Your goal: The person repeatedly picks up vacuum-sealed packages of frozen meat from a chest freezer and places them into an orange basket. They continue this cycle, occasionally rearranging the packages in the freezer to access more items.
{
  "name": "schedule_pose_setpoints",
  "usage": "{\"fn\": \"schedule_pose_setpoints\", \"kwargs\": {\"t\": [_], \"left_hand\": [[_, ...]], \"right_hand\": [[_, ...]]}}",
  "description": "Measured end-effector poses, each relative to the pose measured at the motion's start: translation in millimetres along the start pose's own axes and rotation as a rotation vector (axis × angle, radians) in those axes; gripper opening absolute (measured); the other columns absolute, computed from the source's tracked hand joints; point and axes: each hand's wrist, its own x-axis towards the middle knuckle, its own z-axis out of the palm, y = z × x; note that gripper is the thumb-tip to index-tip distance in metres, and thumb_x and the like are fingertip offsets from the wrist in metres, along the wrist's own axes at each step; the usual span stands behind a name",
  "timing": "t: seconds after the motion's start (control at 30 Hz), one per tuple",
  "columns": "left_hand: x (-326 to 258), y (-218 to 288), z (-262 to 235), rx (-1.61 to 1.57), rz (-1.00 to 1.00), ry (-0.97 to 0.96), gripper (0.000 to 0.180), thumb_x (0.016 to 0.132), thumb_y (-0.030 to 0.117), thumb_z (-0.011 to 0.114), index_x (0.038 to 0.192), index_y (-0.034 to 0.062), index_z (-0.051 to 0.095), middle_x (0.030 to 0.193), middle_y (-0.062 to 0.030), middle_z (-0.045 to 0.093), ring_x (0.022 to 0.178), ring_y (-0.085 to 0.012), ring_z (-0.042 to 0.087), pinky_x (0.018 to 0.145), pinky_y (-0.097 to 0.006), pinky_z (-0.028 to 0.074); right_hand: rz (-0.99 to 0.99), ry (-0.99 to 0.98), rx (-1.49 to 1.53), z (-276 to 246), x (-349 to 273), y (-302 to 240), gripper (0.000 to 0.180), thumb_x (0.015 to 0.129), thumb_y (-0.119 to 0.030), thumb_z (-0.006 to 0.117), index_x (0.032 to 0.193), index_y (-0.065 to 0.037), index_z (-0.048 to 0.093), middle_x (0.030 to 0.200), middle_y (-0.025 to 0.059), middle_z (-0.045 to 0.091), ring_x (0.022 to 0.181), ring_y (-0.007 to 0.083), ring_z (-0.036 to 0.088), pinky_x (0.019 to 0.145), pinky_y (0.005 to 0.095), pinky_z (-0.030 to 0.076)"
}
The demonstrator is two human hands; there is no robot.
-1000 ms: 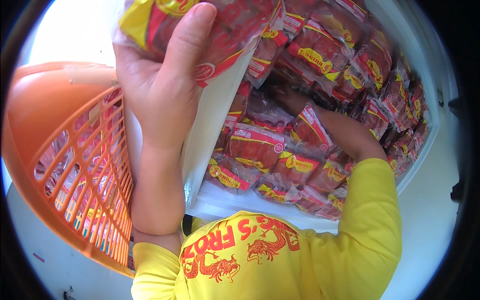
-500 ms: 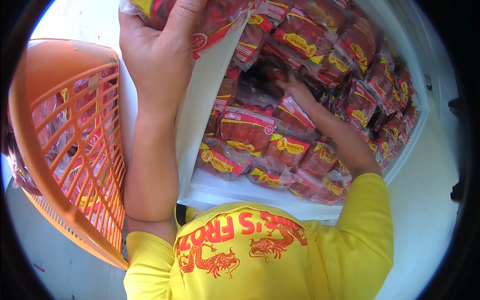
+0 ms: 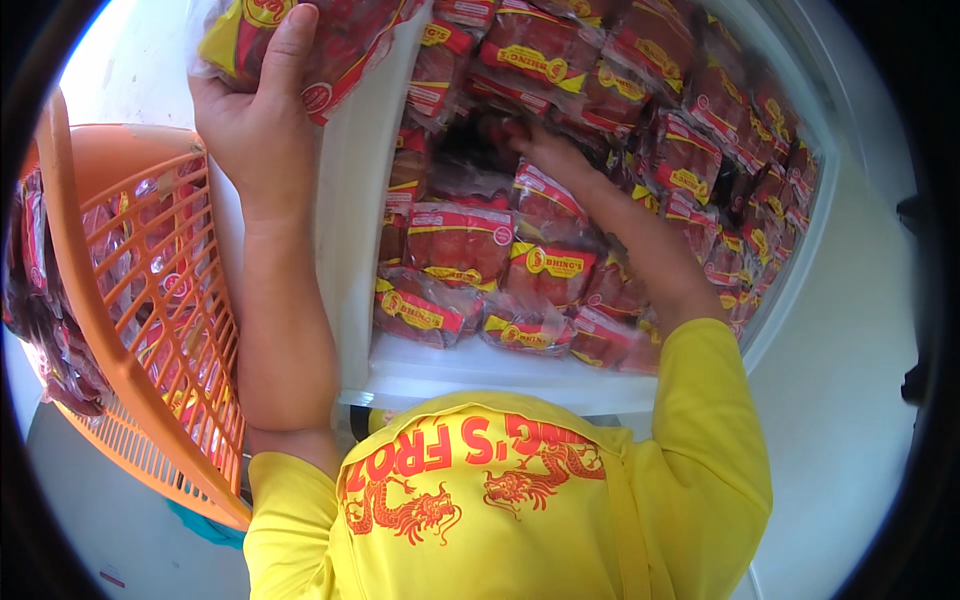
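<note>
My left hand [image 3: 250, 135] is closed round a clear plastic pack of red meat [image 3: 345, 55] with a red and yellow label, its thumb lying over the front. It holds the pack up beside the left wall of a white chest freezer [image 3: 355, 210]. My right arm reaches into the freezer, and my right hand [image 3: 555, 155] is down in a dark gap among stacked meat packs [image 3: 460, 240] of the same kind. Shadow and blur hide its fingertips, so what they touch does not show clearly.
An orange plastic basket [image 3: 140, 350] with slotted sides stands at the left, holding more meat packs [image 3: 50, 300]. The freezer's pale rim [image 3: 790, 310] curves round the right side. Below the basket a bit of teal material [image 3: 208, 525] shows.
The whole view has shifted, so freezer, packs and both hands appear farther left. My left hand still holds its pack; my right hand remains in the gap.
</note>
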Motion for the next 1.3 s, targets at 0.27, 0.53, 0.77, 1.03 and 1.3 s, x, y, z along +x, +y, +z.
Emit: {"fn": "schedule_pose_setpoints", "kwargs": {"t": [0.27,0.53,0.77,1.03,1.3], "left_hand": [[-80,9,33,0.039,-0.305,-0.669,0.053,0.078,-0.003,0.071,0.126,0.0045,0.051,0.11,-0.0057,0.062,0.1,-0.0139,0.06,0.087,-0.028,0.052],[-111,-103,72,-0.039,-1.127,-0.929,0.05,0.082,0.004,0.07,0.128,0.0048,0.051,0.104,-0.0052,0.064,0.09,-0.0132,0.062,0.081,-0.026,0.049],[-101,-137,78,0.039,-1.224,-1.087,0.049,0.084,0.015,0.073,0.127,0.0018,0.054,0.11,-0.0055,0.066,0.099,-0.0152,0.061,0.091,-0.03,0.046],[-108,-138,68,0.151,-1.154,-1.146,0.045,0.084,0.024,0.074,0.121,0.0013,0.06,0.109,-0.0047,0.067,0.098,-0.0134,0.061,0.091,-0.029,0.046],[-108,-142,75,0.189,-1.23,-1.138,0.045,0.083,0.025,0.076,0.117,-0.0009,0.063,0.107,-0.0067,0.068,0.098,-0.0144,0.061,0.091,-0.028,0.046]], "right_hand": [[-0.076,0.013,0.229,-29,-11,7,0.034,0.084,-0.033,0.064,0.114,-0.017,0.066,0.12,0.0204,0.057,0.098,0.0368,0.063,0.086,0.0436,0.051],[0.07,-0.021,0.382,-41,-33,16,0.029,0.081,-0.026,0.063,0.107,-0.016,0.07,0.109,0.0155,0.063,0.098,0.0302,0.064,0.087,0.0369,0.05],[0.008,0.089,0.053,-48,-41,15,0.029,0.081,-0.023,0.06,0.108,-0.022,0.07,0.122,0.014,0.056,0.105,0.0345,0.061,0.09,0.0394,0.05],[0.116,0.344,-0.029,-117,-99,-30,0.037,0.067,-0.024,0.076,0.103,-0.017,0.072,0.126,0.0117,0.056,0.108,0.0323,0.06,0.089,0.0395,0.05],[0.023,1.145,-0.311,-202,-109,-39,0.04,0.06,-0.016,0.078,0.099,-0.02,0.07,0.116,0.0093,0.056,0.096,0.0296,0.063,0.076,0.0381,0.054]]}}
